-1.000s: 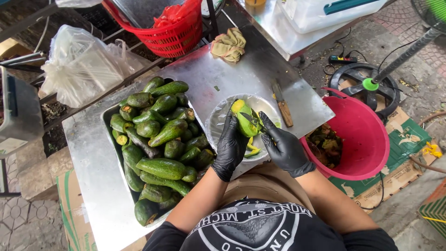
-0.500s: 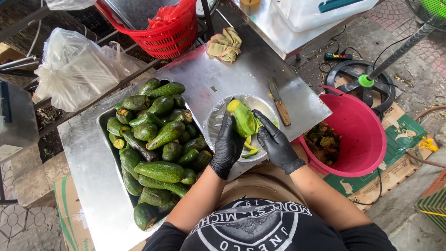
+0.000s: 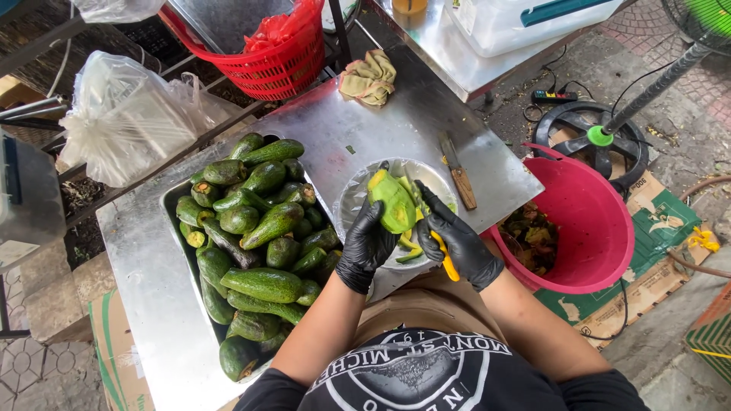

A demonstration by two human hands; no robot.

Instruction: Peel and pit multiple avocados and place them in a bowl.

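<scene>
Peeling step: left hand [image 3: 365, 243] closed around the avocado [image 3: 393, 201]; right hand [image 3: 457, 242] clasps a yellow-handled peeler [image 3: 444, 256]; next stroke needs bare-side rotation.

Partly peeled green avocado [image 3: 394, 201], yellow-green flesh showing, tilted above foil-lined bowl [image 3: 352, 199], yellow-handled peeler [image 3: 444, 256] beside it

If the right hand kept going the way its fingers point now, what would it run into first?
The right hand points up and left, fingertips already at the half-peeled avocado held by the left hand over the metal bowl. The avocado comes first, though depth is unclear.
</scene>
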